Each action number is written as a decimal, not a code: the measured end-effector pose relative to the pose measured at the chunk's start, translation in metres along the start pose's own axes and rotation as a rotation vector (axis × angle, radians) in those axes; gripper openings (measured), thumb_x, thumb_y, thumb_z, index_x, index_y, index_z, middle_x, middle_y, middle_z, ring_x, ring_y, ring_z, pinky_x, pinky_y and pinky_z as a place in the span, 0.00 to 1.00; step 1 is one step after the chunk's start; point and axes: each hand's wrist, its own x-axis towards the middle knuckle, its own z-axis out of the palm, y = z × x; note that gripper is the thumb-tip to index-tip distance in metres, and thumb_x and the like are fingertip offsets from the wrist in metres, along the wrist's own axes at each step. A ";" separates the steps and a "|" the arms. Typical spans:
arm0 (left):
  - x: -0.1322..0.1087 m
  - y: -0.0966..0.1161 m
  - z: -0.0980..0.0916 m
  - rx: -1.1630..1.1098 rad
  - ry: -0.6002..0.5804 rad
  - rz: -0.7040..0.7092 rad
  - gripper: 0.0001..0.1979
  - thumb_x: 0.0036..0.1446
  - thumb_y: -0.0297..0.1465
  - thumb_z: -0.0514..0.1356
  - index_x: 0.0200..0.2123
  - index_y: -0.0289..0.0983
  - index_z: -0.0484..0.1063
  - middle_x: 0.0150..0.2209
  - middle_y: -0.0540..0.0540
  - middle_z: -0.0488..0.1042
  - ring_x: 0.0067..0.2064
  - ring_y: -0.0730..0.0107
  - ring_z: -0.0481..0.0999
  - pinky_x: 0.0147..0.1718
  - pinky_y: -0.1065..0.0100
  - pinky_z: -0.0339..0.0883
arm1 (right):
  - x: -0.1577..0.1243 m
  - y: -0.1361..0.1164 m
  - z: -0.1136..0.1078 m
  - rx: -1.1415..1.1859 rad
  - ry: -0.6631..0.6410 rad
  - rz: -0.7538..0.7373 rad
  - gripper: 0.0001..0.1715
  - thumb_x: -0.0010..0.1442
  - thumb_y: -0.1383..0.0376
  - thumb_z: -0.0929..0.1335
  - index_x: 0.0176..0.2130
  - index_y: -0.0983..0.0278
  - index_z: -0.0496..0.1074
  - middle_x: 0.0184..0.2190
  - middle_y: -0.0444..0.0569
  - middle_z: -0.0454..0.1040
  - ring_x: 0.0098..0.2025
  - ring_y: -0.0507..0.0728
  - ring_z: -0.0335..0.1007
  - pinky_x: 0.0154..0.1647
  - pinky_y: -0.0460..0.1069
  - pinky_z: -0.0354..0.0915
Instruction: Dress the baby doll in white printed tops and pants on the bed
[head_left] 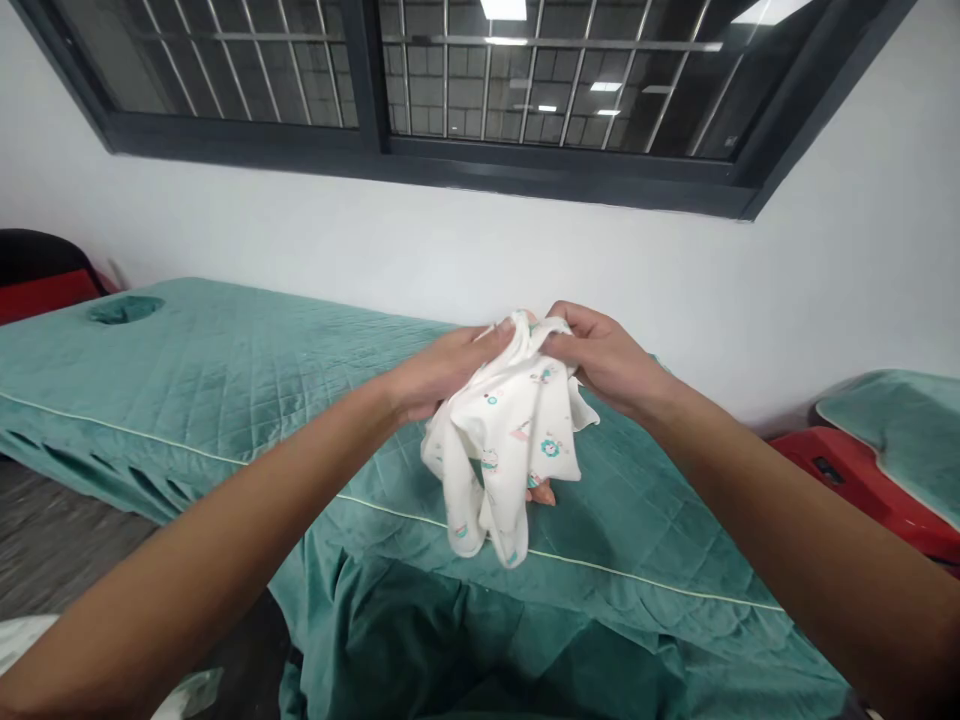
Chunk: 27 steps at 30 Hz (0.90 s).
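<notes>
Both my hands grip a white baby garment (491, 420) printed with small green and pink figures. My left hand (454, 365) is closed on its upper left side, the thumb lying over the cloth. On the upper right, my right hand (592, 350) pinches the bunched edge between thumb and fingers. Two narrow sleeves or legs hang down at the front; I cannot tell which. Below the hem pokes a small skin-toned piece (541, 493) that looks like a doll's limb. The rest of it is hidden by the cloth.
A massage bed with a green quilted cover (225, 370) spans the view, with a face hole (126, 309) at its left end. Behind it stand a white wall (300, 230) and a dark-framed window (555, 180). A red object (855, 480) is at right.
</notes>
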 end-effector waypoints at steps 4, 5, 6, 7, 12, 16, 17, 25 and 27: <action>-0.003 -0.015 -0.004 0.012 -0.271 -0.143 0.26 0.48 0.37 0.72 0.50 0.36 0.75 0.43 0.40 0.80 0.46 0.59 0.78 0.43 0.65 0.72 | -0.001 0.015 -0.005 0.247 0.055 -0.010 0.16 0.55 0.60 0.75 0.29 0.62 0.65 0.22 0.36 0.65 0.23 0.46 0.59 0.24 0.42 0.58; -0.003 -0.019 -0.006 -0.008 -0.283 -0.150 0.26 0.47 0.35 0.72 0.50 0.36 0.75 0.44 0.40 0.80 0.47 0.58 0.78 0.45 0.64 0.72 | -0.004 0.018 -0.006 0.280 0.051 0.007 0.15 0.56 0.59 0.74 0.30 0.62 0.67 0.23 0.37 0.66 0.23 0.46 0.61 0.24 0.42 0.59; -0.002 -0.023 -0.007 -0.050 -0.263 -0.143 0.25 0.48 0.34 0.72 0.50 0.35 0.75 0.44 0.40 0.80 0.47 0.58 0.79 0.45 0.63 0.72 | -0.008 0.022 -0.006 0.294 0.037 0.039 0.14 0.57 0.57 0.74 0.32 0.62 0.68 0.24 0.37 0.68 0.24 0.47 0.63 0.25 0.42 0.61; -0.001 -0.028 -0.008 -0.112 -0.220 -0.123 0.23 0.50 0.35 0.71 0.49 0.34 0.75 0.43 0.39 0.80 0.46 0.59 0.79 0.45 0.63 0.72 | -0.012 0.027 -0.005 0.290 -0.001 0.090 0.15 0.57 0.55 0.74 0.34 0.62 0.70 0.25 0.39 0.71 0.26 0.48 0.67 0.26 0.42 0.63; 0.008 -0.052 0.000 -0.380 -0.018 -0.100 0.19 0.57 0.39 0.66 0.46 0.32 0.76 0.39 0.39 0.81 0.39 0.61 0.81 0.40 0.64 0.74 | -0.031 0.054 -0.002 0.215 -0.354 0.414 0.22 0.52 0.55 0.77 0.42 0.66 0.76 0.36 0.50 0.80 0.38 0.56 0.77 0.37 0.49 0.72; 0.006 -0.067 0.011 -0.452 -0.038 -0.189 0.25 0.54 0.46 0.67 0.46 0.32 0.77 0.38 0.39 0.81 0.36 0.63 0.81 0.38 0.65 0.74 | -0.028 0.074 0.003 0.370 -0.077 0.337 0.21 0.59 0.54 0.73 0.47 0.63 0.76 0.40 0.51 0.81 0.41 0.58 0.78 0.44 0.52 0.73; 0.004 -0.068 0.013 -0.440 -0.076 -0.215 0.26 0.50 0.46 0.69 0.45 0.32 0.77 0.39 0.38 0.82 0.36 0.63 0.81 0.39 0.65 0.74 | -0.026 0.077 0.004 0.427 0.012 0.294 0.21 0.59 0.53 0.72 0.48 0.62 0.76 0.41 0.51 0.81 0.42 0.58 0.78 0.46 0.53 0.73; 0.005 -0.067 0.010 -0.308 -0.120 -0.186 0.28 0.45 0.35 0.74 0.50 0.32 0.76 0.44 0.36 0.81 0.44 0.55 0.81 0.46 0.60 0.73 | -0.032 0.079 -0.002 0.346 0.027 0.288 0.27 0.57 0.48 0.72 0.47 0.65 0.75 0.37 0.51 0.82 0.38 0.58 0.78 0.36 0.49 0.73; 0.011 -0.071 0.010 -0.338 -0.049 -0.139 0.27 0.48 0.37 0.72 0.50 0.31 0.76 0.44 0.35 0.81 0.43 0.55 0.81 0.44 0.60 0.73 | -0.038 0.081 -0.005 0.220 -0.178 0.347 0.25 0.54 0.52 0.75 0.45 0.66 0.77 0.34 0.50 0.81 0.35 0.57 0.77 0.35 0.49 0.72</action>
